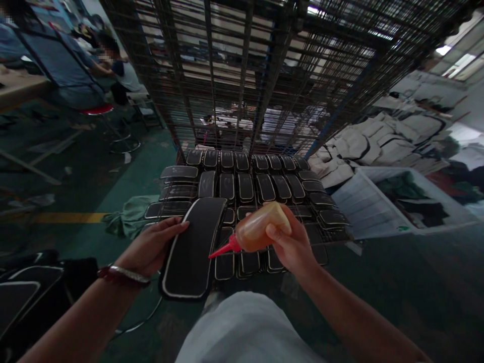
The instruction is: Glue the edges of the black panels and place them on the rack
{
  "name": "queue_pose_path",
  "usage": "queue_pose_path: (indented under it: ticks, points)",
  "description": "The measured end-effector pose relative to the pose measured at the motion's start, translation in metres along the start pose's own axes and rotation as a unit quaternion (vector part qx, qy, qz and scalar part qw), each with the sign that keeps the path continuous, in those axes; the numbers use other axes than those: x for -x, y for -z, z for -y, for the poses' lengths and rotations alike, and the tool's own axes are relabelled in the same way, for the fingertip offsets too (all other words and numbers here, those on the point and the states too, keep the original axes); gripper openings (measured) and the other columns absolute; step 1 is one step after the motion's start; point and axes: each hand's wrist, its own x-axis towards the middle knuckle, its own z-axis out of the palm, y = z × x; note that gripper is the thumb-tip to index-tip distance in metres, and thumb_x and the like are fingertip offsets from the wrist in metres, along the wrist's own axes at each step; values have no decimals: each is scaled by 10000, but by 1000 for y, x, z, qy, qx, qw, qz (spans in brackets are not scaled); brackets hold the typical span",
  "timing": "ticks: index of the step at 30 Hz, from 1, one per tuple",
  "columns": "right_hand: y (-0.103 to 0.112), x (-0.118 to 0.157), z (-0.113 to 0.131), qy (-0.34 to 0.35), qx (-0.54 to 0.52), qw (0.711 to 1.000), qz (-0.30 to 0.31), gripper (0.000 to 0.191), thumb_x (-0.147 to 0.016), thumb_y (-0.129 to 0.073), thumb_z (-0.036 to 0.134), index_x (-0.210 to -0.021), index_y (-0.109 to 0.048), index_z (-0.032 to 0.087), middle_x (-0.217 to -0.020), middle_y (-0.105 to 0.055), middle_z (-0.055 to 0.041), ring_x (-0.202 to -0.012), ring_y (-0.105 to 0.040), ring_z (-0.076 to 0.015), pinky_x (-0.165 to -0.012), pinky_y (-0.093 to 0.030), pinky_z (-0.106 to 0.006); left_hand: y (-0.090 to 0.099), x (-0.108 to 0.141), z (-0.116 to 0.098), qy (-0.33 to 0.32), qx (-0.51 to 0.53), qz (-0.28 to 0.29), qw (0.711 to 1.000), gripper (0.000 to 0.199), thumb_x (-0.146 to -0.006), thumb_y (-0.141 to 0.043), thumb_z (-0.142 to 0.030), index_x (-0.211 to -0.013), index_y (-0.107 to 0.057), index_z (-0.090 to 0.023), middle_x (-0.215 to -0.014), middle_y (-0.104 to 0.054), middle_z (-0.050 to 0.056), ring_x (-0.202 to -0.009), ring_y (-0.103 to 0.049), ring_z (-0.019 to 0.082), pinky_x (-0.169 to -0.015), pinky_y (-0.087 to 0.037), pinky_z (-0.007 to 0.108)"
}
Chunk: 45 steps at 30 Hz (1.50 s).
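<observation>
My left hand [155,245] grips the left edge of a long black panel [192,247] with rounded corners, thumb on top and fingers underneath. A pale line runs along much of the panel's border. My right hand [289,239] is wrapped round a squeeze bottle [257,232] of amber liquid, tilted with its red nozzle pointing down and left. The nozzle tip is at the panel's right edge; whether it touches cannot be made out. Beyond the panel, rows of similar black pieces [245,186] with pale outlines lie on a wire rack [298,199].
Tall stacked wire racks [257,75] rise in front. A white bin [372,206] and piled pale pieces [378,138] are at right. More black panels [22,292] lie at lower left, near a green cloth [130,217]. Seated people [71,70] are at upper left.
</observation>
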Motion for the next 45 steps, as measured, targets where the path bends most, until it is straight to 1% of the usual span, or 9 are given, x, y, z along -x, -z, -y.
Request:
queue_pose_path:
  ticks: [6,11,13,18,24,31,34,38,45]
  points:
    - [-2,7,2,0,-25,997,70,495,-849,-947,442,-1261,-709,305,-1150,-794,-76,-1101,-780,-347,-990,-633,-540,6,-6,2,-10,30,-6,999,216,-933,-633,51,-865,-755,-113,-683,-790,91,-502,-764,237,-480,-661,330]
    - [-1,11,0,1,-18,996,90,519,-876,-925,452,-1311,-681,307,-1123,-807,-90,-1144,-770,-368,-969,-641,-551,9,-7,-1,0,50,-24,998,216,-958,-600,28,-877,-761,-91,-687,-807,121,-481,-764,248,-498,-669,337]
    - [-1,11,0,7,-19,996,83,516,-876,-924,455,-1310,-686,308,-1132,-808,-94,-1150,-768,-373,-981,-636,-560,9,-5,-3,7,71,-37,997,216,-979,-581,8,-949,-778,-76,-682,-812,128,-478,-766,251,-505,-672,335]
    - [-4,9,1,44,-29,998,38,490,-877,-923,431,-1289,-688,307,-1169,-808,-103,-1161,-762,-370,-1024,-614,-570,3,-4,-1,36,157,-77,984,374,-1023,-514,-18,-1330,-726,-16,-710,-835,130,-529,-800,265,-624,-717,367]
    - [-2,7,2,91,-29,995,-25,551,-863,-930,437,-1317,-645,311,-1204,-793,-109,-1246,-721,-386,-1056,-593,-585,-4,-12,12,-9,234,-115,965,504,-997,-509,21,-1475,-654,-47,-863,-872,144,-609,-828,258,-672,-731,353]
    - [7,16,-14,112,5,993,-23,569,-928,-881,392,-1403,-572,344,-1325,-760,-103,-1261,-719,-353,-1099,-559,-559,-9,-20,24,-34,296,-127,946,482,-1021,-483,19,-1455,-676,-61,-891,-869,131,-607,-812,189,-628,-700,245]
    - [8,21,-23,115,15,993,-14,551,-950,-857,400,-1416,-566,345,-1351,-754,-112,-1251,-726,-349,-1105,-554,-564,-12,-20,25,-38,309,-131,941,529,-1005,-488,26,-1489,-665,-93,-981,-880,147,-633,-820,197,-664,-715,276]
    - [6,29,-31,106,13,994,-4,560,-934,-872,409,-1409,-583,343,-1326,-768,-116,-1236,-733,-353,-1089,-570,-552,-13,-22,27,-25,304,-137,942,554,-996,-496,19,-1520,-641,-93,-993,-882,151,-693,-841,227,-741,-734,330]
    - [7,27,-31,92,8,995,27,575,-923,-884,395,-1411,-588,330,-1342,-764,-123,-1255,-727,-356,-1073,-586,-538,-12,-24,29,-32,294,-143,945,512,-1010,-489,20,-1488,-656,-60,-952,-879,147,-637,-821,197,-718,-722,285]
